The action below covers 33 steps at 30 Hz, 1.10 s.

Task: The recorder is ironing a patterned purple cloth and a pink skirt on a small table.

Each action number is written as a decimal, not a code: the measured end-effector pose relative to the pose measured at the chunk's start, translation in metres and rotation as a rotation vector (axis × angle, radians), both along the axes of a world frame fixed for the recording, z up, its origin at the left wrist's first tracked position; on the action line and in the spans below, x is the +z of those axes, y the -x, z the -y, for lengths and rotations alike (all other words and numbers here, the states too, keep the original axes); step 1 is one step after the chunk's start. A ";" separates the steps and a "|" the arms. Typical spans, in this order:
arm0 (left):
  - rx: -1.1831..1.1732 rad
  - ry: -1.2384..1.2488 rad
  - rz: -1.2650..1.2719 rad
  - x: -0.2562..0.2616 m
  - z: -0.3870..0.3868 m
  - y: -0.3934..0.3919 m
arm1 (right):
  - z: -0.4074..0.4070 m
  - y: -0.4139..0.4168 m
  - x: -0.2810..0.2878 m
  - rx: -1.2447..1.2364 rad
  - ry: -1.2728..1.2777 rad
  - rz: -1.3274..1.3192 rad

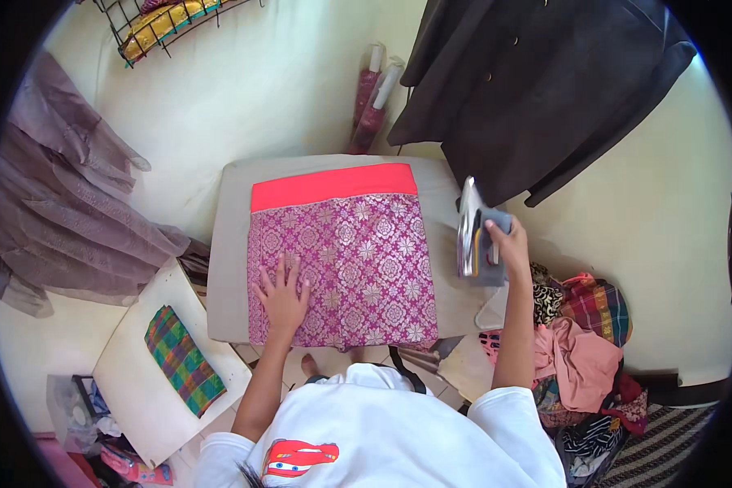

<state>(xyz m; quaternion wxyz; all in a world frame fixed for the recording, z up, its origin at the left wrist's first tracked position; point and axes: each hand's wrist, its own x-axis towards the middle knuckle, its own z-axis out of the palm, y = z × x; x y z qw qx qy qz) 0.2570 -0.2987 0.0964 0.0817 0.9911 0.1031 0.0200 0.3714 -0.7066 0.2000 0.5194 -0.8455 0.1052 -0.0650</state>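
Observation:
A purple cloth with silvery floral motifs (pixel 372 268) lies flat on a grey padded ironing surface (pixel 229 262). Along its far edge runs a plain coral-red band (pixel 335 183). My left hand (pixel 283 299) rests on the cloth's near left part, fingers spread and palm down. In my right hand (pixel 509 244) is a clothes iron (pixel 470 235), gripped by its handle. The iron is tipped up on edge at the right side of the surface, apart from the cloth. Whether its heel touches the surface I cannot tell.
Dark jackets (pixel 524 91) hang at the back right. Piled clothes (pixel 579 360) lie to the right. A folded checked cloth (pixel 186 360) is on a white board (pixel 128 366) at left, below a mauve curtain-like fabric (pixel 79 201). Wrapped rolls (pixel 375 97) stand against the wall.

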 end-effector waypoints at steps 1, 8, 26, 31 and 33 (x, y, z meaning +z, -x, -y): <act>0.000 0.001 0.000 0.000 -0.001 0.000 | 0.000 0.000 -0.002 0.000 0.001 0.000; 0.092 0.014 0.108 -0.015 -0.008 -0.006 | 0.008 0.007 -0.068 -0.309 -0.314 0.423; 0.259 0.616 0.234 -0.014 -0.093 -0.002 | -0.011 0.081 -0.096 -0.481 0.087 0.424; 0.363 1.029 -0.026 0.008 -0.100 0.005 | -0.060 0.109 -0.093 -0.409 0.115 0.236; 0.266 1.207 -0.078 0.011 -0.100 0.013 | -0.089 0.112 -0.094 -0.207 0.255 0.102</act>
